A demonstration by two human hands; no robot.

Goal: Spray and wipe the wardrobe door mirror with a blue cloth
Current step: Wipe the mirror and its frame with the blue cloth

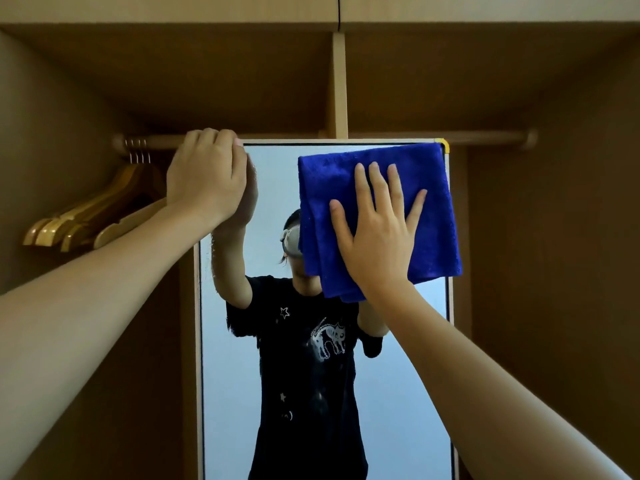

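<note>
Nearest the camera, two bare forearms ran up from the lower corners of the frame toward the middle. The right hand [375,230] lay flat with its fingers spread and straight, pressing the folded blue cloth [379,220] against the glass rather than clutching it. The cloth sat at the upper right of the mirror [239,358], its top edge just under the frame and its right edge hanging past the frame's right side. The left hand [207,174] was clenched over the mirror's top left corner, fingers curled round the edge, apparently steadying the door.

Behind the mirror, at the left of the frame, wooden hangers [93,216] hung from a rail [485,137] that ran across the open wardrobe [554,237]. No spray bottle was in view.

Faint droplets and streaks showed along the mirror's left edge and lower centre, so the wiping looked to be only begun, with most of the glass below the cloth still to do. The risk from here was probably the cloth: held only by a flat palm, it could slip or unfold on a downward stroke and leave smears. Pressing hard near the edge might also swing the door if the left hand's grip loosened, and the overhanging cloth could catch on the frame's corner.
</note>
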